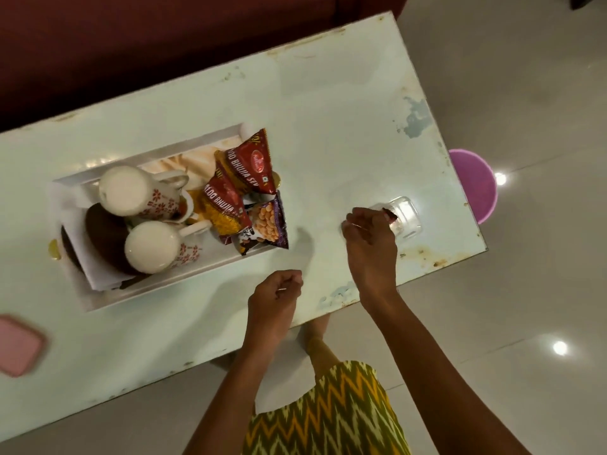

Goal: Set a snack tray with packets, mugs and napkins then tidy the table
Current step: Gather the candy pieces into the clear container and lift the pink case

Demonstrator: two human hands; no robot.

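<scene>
A white tray (157, 287) lies on the pale table (328, 103). It holds two white flowered mugs (131, 192) (154, 246) upside down, a dark brown round item (105, 234), red snack packets (253, 165) and a purple peanut packet (269, 221). My right hand (369, 238) pinches a small dark wrapper scrap (391, 216) beside a clear plastic container (405, 218). My left hand (276, 300) hovers over the table's near edge, fingers curled loosely, nothing visible in it.
A pink lid (18, 346) lies at the table's left near edge. A pink bucket (473, 185) stands on the tiled floor past the table's right end. A dark red sofa (164, 37) runs behind the table.
</scene>
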